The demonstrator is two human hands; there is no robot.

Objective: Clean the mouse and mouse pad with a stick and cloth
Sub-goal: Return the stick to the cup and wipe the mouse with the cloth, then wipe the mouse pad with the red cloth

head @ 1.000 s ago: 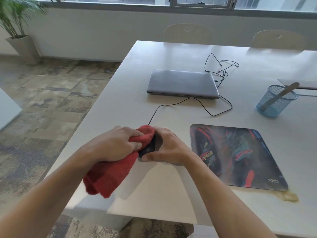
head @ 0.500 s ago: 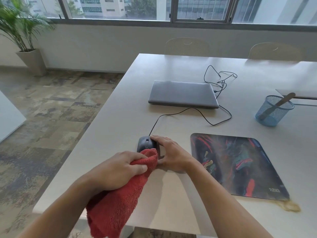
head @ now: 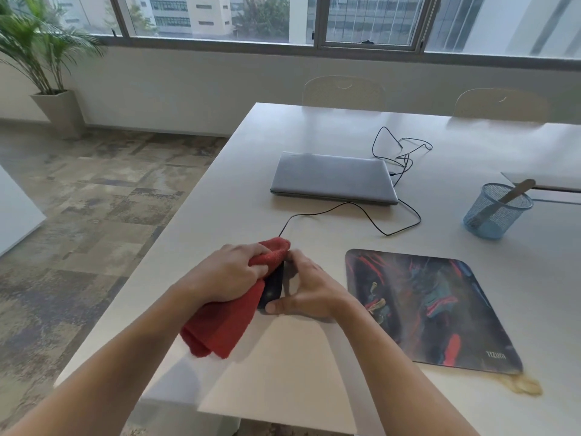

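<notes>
Black plastic wired mouse, tipped on its side near the left part of the white table, sits between my two hands. My right hand grips it from the right, thumb at its near end and fingers curled over its far end. My left hand is clenched around a red terry cloth and presses the bunched upper part of the cloth against the mouse's left face; the rest of the cloth hangs toward me and rests on the table. The mouse's thin black cable runs from under the cloth toward a closed grey laptop farther back, looping beside it.

Just right of my right hand lies a rectangular mouse pad with a dark, red-and-teal abstract print, flat on the table. A yellowish spill touches its near right corner. Well apart, toward the right edge, a blue wire-mesh cup holds a flat wooden stick that leans to the right above the rim.

Two pale chairs stand at the far side of the table, and a potted palm stands on the floor at the left below the window.
</notes>
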